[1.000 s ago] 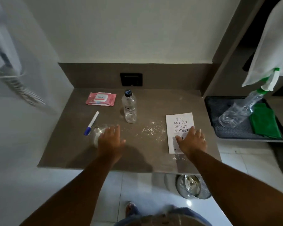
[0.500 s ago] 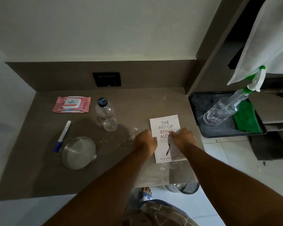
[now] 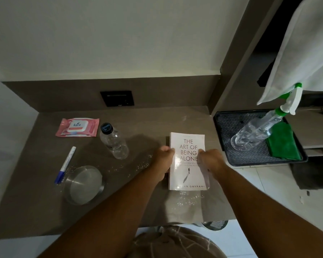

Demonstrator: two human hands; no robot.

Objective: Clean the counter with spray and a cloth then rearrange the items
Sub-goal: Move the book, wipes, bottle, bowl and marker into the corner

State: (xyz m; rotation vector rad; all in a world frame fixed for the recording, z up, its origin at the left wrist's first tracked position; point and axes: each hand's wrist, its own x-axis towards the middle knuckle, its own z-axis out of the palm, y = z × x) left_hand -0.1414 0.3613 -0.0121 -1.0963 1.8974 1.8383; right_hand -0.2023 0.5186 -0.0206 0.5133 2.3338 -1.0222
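Observation:
A white book (image 3: 188,146) sits at the right of the brown counter (image 3: 35,211). My left hand (image 3: 163,161) grips its left edge and my right hand (image 3: 211,161) grips its right edge. White crumbs (image 3: 144,165) are scattered around the book. On a black tray (image 3: 226,127) to the right stand a clear spray bottle (image 3: 255,133) with a green and white trigger and a folded green cloth (image 3: 283,142).
On the counter's left part are a pink wipes pack (image 3: 77,127), a clear water bottle (image 3: 114,143), a blue-capped marker (image 3: 65,164) and a steel bowl (image 3: 84,185). A white towel (image 3: 306,43) hangs above the tray. A bin (image 3: 214,224) stands under the counter edge.
My left hand left the steel bowl and crossed right to the book's left edge. My right hand shifted onto the book's right edge. The view turned right.

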